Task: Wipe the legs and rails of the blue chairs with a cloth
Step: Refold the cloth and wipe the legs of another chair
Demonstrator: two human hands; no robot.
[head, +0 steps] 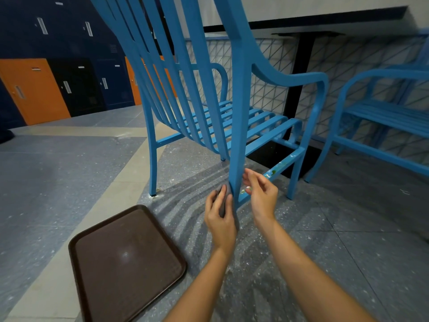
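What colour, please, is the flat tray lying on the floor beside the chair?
Dark brown; the flat plastic tray shows plainly in the head view.

Bright blue all over the chair [239, 94] in the centre of the frame, slats and legs alike, and its lower side rail [282, 165] shows chipped patches of white and green. A grey cloth [224, 201] sits against the blue rear leg. Lower left, a dark brown tray [125, 263] lies on a speckled grey floor [348, 240] crossed by a pale beige band. Upper left, lockers [69, 84] run navy, black and orange. At the right edge, a second blue chair [380, 117] stands before a white wall [329, 66] with a blue diamond lattice.
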